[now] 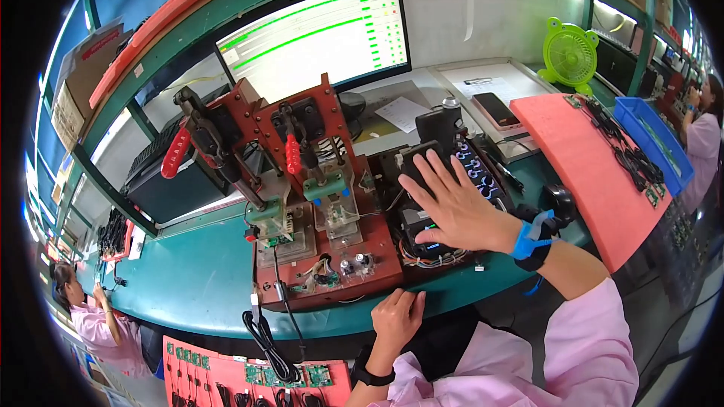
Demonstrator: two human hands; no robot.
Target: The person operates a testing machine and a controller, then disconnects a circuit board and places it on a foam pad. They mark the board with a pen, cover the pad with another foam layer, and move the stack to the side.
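My right hand point(464, 211), with a blue strap point(532, 235) at its wrist, is spread flat above a black boxy device point(422, 160) at the bench's middle right. Whether the palm touches it is hidden. Below the fingers is a second black unit point(416, 220) with wires around its base. My left hand point(397, 319) rests curled into a loose fist by the bench's front edge, nothing visible in it. Left of both hands stands a red test fixture point(362, 256) with two red-handled toggle clamps point(292, 153). Green circuit boards point(283, 230) sit under the clamps.
A lit monitor point(317, 30) stands behind the fixture. Pink foam point(573, 158) at right bears black cables, beside a blue bin point(656, 143). Another pink foam sheet point(249, 354) at front left holds boards and cables. A black cable point(264, 339) hangs off the bench. Co-workers sit at both sides.
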